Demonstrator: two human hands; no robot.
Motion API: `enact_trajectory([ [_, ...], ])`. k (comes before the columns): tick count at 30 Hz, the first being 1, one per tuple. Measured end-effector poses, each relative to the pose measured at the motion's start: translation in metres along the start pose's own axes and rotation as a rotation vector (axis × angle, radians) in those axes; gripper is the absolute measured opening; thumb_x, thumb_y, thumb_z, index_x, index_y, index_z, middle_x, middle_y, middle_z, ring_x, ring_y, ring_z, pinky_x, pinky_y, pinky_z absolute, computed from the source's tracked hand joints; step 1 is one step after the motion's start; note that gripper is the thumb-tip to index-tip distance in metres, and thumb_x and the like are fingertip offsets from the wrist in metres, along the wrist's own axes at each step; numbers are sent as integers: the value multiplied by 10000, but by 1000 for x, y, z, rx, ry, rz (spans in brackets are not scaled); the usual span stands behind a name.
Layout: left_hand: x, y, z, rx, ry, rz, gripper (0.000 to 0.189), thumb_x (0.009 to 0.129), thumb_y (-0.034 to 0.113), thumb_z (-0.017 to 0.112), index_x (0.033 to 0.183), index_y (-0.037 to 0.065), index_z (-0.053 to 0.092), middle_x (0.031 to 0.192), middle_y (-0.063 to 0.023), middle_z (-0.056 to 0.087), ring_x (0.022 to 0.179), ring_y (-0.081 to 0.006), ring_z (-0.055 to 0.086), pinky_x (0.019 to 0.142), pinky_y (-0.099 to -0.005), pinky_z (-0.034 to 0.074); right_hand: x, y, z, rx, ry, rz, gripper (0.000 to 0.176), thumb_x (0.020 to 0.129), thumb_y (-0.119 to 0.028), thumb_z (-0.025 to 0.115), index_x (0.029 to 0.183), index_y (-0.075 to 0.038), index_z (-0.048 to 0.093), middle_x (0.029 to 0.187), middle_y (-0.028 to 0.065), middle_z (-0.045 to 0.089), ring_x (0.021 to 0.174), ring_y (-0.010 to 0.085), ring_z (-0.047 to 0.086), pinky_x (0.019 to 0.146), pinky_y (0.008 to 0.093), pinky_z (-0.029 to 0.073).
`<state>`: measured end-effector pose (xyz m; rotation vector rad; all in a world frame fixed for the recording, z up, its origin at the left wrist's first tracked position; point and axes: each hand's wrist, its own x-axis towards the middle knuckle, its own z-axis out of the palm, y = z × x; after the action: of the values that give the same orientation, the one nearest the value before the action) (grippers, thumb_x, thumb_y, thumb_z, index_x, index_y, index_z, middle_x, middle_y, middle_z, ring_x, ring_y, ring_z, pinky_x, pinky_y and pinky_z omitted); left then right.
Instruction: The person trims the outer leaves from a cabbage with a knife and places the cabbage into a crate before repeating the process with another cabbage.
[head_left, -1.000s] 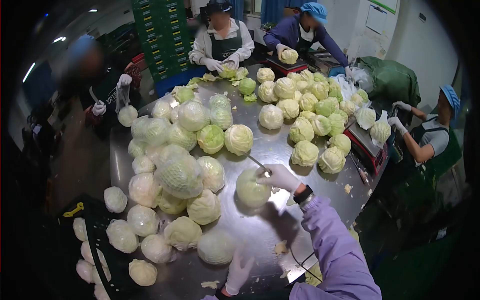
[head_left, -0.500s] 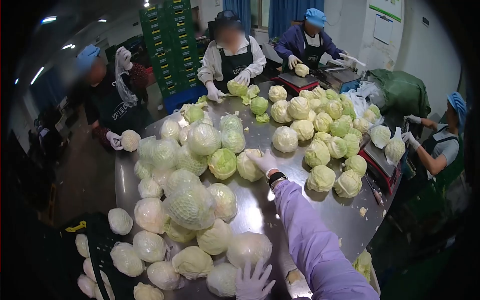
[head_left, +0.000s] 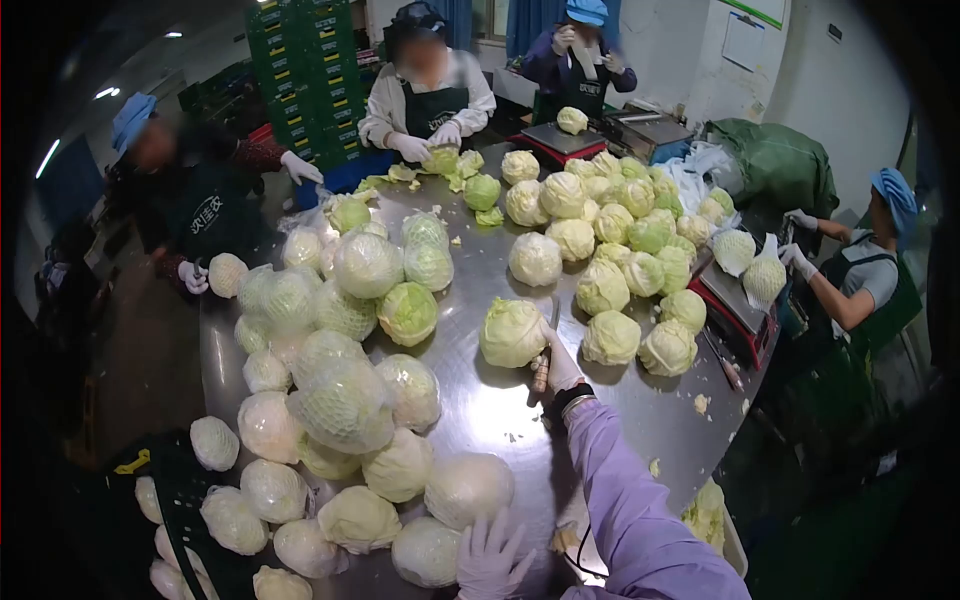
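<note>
Left hand (head_left: 490, 560) partly off-frame

Head view, forward-down over table (head_left: 470, 425).

- Beyond the right-hand fingers (head_left: 556, 352), blue curtains (head_left: 525, 25) hung by a pale wall (head_left: 672, 60).
- Far left of them, a strip light (head_left: 47, 159) glowed; the floor (head_left: 130, 370) lay dark.
- Below them, the metal tabletop (head_left: 465, 395) gleamed.

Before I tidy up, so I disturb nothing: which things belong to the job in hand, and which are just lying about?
In the job:
- knife, in the right hand
- cabbage, beside the knife
- wrapped cabbages, near the left hand

Apparently just lying about:
- handled tool, by the red scale
- pale scraps on the table
</note>
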<state>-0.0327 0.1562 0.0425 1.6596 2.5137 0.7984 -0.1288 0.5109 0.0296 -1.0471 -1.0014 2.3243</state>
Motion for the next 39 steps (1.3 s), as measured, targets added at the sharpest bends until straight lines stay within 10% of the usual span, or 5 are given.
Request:
enact_trajectory([
  [5,-23,34,28,-277,-287,248,658,798,339,653,1361,62,454,1416,-212,402,1330,-413,330,1093,-498,280,-76,-19,-21,92,-200,13,424,890,-525,500,977,-132,631,663,-27,619,427,88,526,354,211,415],
  [9,-42,41,92,-84,-315,154,555,862,469,597,1303,137,536,1418,-138,419,1320,-391,313,1070,-521,254,-134,-23,-71,139,-314,-138,598,947,-497,429,1362,-68,436,1357,99,502,1200,229,522,1018,364,427],
  [13,-43,77,61,-1051,-1224,113,480,939,361,559,1279,23,544,1316,-166,514,1242,-256,473,1039,-343,370,-237,-23,-95,193,-309,-131,532,953,-417,404,1327,-44,461,1315,123,536,1163,240,551,995,352,448],
  [22,-53,58,-5,-2344,-539,-523,1025,785,559,686,1488,97,99,1474,-117,304,1341,-281,350,1105,-432,325,-366,68,-136,-343,-393,171,552,948,-348,508,1389,-32,403,1134,90,598,694,93,611,572,195,489],
  [39,-134,32,-39,-534,-172,-136,1066,582,381,878,1373,-30,293,1392,-238,333,1307,-364,350,1064,-426,337,-429,208,-126,-695,-146,26,458,916,-214,563,1338,-64,467,883,72,643,711,160,625,573,290,494],
])
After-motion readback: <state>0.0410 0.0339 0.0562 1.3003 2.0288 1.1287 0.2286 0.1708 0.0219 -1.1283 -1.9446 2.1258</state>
